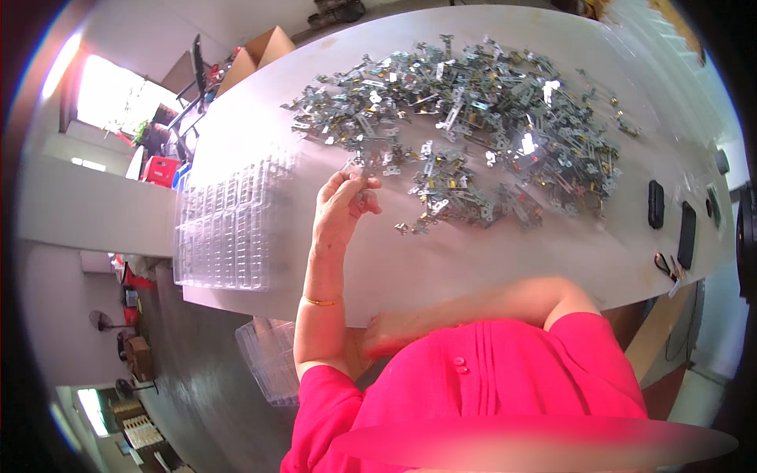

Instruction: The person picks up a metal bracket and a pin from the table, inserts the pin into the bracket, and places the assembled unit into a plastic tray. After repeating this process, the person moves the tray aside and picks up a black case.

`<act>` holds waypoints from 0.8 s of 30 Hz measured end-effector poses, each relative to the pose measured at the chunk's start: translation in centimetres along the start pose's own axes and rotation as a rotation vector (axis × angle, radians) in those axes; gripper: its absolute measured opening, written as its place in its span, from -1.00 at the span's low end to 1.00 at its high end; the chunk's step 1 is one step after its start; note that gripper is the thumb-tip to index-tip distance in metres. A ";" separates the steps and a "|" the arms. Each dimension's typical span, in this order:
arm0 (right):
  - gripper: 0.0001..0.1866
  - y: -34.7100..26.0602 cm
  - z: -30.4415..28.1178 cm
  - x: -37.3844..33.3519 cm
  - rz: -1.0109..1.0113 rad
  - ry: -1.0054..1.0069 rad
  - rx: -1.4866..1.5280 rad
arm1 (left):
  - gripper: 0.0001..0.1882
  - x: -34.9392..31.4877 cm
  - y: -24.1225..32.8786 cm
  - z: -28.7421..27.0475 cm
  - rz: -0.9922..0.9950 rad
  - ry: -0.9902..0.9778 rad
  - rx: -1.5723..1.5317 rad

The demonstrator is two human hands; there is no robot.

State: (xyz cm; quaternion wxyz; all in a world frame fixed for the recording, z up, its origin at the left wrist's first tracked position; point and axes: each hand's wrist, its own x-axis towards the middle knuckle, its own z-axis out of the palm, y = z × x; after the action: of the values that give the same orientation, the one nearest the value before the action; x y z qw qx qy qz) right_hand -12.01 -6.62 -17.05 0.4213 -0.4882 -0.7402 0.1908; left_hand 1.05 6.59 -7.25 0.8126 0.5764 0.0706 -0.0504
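My left hand (344, 203) is raised at the near left edge of a large heap of small metal hardware pieces (465, 102). Its thumb and fingers are pinched together; a glint shows at the tips, but I cannot make out what they hold. The heap mixes flat silver plates, slotted brackets and brass-coloured bits. My right arm crosses in front of my body, so my right hand (384, 334) is low at the table's near edge, smeared by motion, its fingers unclear. Below it, partly hidden by my left arm, is a clear plastic tray (268, 359).
Stacked clear compartment trays (221, 229) stand on the left of the pale table (489, 260). On the right lie a black case (655, 204), a dark flat object (687, 235) and a small tool (669, 268). A cardboard box (256, 59) and a red container (162, 170) are beyond the far left.
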 end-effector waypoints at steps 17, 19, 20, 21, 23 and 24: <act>-0.90 -8.7 -23.4 -4.8 0.409 1.033 -0.423 | -0.90 -2.1 1.7 4.6 0.179 -0.088 -0.033; -0.94 -9.2 -23.8 -5.3 0.499 1.100 -0.392 | -0.87 -1.3 1.5 5.3 0.176 -0.153 -0.063; -0.96 -9.6 -24.0 -5.4 0.511 1.109 -0.368 | -0.86 -1.2 1.8 5.7 0.170 -0.190 -0.102; -0.97 -10.2 -24.2 -5.6 0.501 1.121 -0.317 | -0.82 -1.2 2.5 6.1 0.121 -0.232 -0.032; -0.97 -10.7 -24.5 -6.3 0.474 1.123 -0.241 | -0.80 -1.0 2.9 7.0 0.119 -0.276 -0.074; -0.98 -10.7 -24.5 -6.5 0.449 1.109 -0.211 | -0.77 -0.9 3.1 7.3 0.108 -0.328 -0.113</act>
State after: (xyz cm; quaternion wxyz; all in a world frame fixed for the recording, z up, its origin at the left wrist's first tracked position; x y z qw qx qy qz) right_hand 2.93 -20.31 1.60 0.6429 -0.6981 -0.3042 -0.0823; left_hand 1.13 0.74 -1.80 0.8457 0.5170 -0.0909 -0.0960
